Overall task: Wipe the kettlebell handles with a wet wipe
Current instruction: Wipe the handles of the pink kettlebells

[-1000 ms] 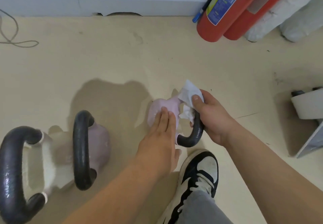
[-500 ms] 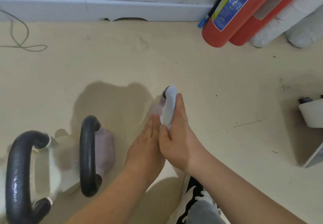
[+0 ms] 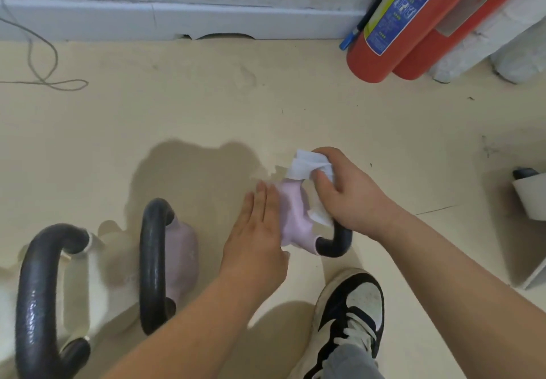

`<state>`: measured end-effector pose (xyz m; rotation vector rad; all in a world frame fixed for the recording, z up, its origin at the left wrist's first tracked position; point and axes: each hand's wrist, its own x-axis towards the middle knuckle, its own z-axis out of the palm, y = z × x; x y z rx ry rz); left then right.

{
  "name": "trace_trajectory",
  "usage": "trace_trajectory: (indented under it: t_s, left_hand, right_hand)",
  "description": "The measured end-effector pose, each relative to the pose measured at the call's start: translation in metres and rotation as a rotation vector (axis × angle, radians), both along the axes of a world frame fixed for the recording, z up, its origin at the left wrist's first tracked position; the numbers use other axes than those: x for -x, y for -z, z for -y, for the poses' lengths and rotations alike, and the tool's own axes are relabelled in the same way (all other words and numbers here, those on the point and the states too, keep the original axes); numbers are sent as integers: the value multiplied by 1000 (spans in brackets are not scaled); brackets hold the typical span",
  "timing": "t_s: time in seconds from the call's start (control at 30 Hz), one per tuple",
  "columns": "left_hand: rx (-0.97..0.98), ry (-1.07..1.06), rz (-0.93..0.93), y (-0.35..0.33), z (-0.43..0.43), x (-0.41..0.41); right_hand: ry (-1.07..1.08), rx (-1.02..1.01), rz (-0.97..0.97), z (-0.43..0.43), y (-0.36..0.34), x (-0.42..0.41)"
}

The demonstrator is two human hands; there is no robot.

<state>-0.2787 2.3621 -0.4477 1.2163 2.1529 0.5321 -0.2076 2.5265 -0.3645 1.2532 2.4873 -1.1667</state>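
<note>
Since half a second ago, the right hand (image 3: pixel 351 195) has been moved away from the left hand (image 3: pixel 257 236) and out to the right, so the near end of the black handle (image 3: pixel 336 242) can be seen again. The wet wipe (image 3: pixel 307 165) has been carried along and is now bunched over the far part of that handle. The grip of the right hand is curled round the handle, and the wipe is pinched between the fingers and the handle, with white corners sticking out at the top and below the thumb. The left hand is laid flat on the body of the small pink kettlebell (image 3: pixel 295 219), with its fingers straight and close together. This kettlebell is lying on its side on the floor (image 3: pixel 206 112), well away from the wall. A second pink kettlebell (image 3: pixel 181 257) and a white kettlebell (image 3: pixel 88 290) are set side by side near the left edge, both with black handles and both untouched. A black and white shoe (image 3: pixel 351 310) is placed just below the hands. Two red fire extinguishers (image 3: pixel 381 38) are leaned at the far right corner by the wall, and a thin cable (image 3: pixel 44 62) is looped at the far left.
</note>
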Motion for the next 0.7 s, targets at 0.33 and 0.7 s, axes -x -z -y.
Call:
trace_trajectory:
  t_s: [0.33,0.7]
  left_hand:
    - [-16,-109,127,6,-80,9]
    - [-51,-197,154,18,-70,9]
  right_hand:
    - [62,227,-90,-22,9,-39]
    - [-8,230,-47,-36,2,9]
